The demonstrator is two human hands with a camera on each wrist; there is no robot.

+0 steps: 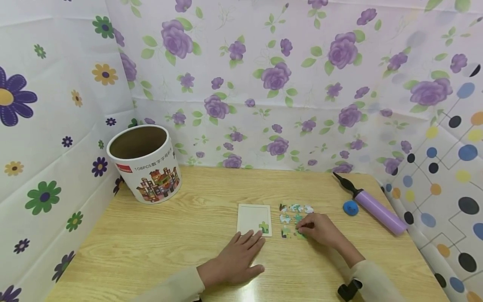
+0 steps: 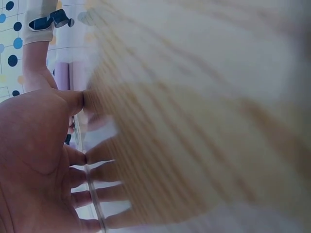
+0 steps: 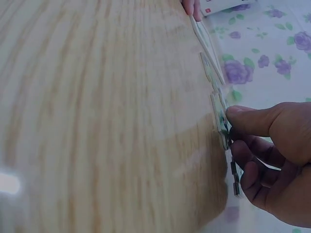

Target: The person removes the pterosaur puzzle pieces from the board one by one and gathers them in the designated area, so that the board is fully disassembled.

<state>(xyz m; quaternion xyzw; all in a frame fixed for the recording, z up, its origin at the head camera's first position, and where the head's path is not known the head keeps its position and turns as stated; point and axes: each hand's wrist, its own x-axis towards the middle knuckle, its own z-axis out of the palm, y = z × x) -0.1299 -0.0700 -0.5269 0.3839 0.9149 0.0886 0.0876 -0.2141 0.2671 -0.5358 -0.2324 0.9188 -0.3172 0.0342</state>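
Note:
My left hand (image 1: 241,258) lies flat on the table with its fingers stretched out, fingertips at the lower edge of a square white puzzle tray (image 1: 249,216). In the tray's lower right corner sits one green jigsaw piece (image 1: 263,227). To the right, my right hand (image 1: 320,228) is over a group of loose jigsaw pieces (image 1: 285,219) laid in rows. Its thumb (image 3: 248,119) and curled forefinger pinch a puzzle piece (image 3: 224,133) at the edge of the group, partly hidden by the fingers. In the left wrist view the left palm (image 2: 34,160) faces the tabletop.
A large white bucket (image 1: 145,167) with printed blocks stands at the back left. A blue round object (image 1: 351,207) and a purple hand pump (image 1: 381,212) lie on the right of the wooden table (image 1: 170,235). Patterned cloth hangs around the back and sides.

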